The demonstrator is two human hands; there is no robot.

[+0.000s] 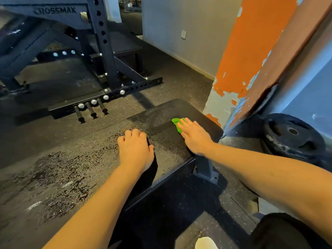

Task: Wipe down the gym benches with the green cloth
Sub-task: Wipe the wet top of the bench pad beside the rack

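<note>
two bare forearms reach over bench (167, 146). left hand (135, 150) nearer: fingers curled over pad's left edge, thumb on top, gripping edge. right hand (195, 135) farther: fingers straight, palm pressing green cloth (177, 124) flat on pad near far end. weight plate (292, 137) on floor right of bench. rack (107, 69) beyond, well apart.
</note>
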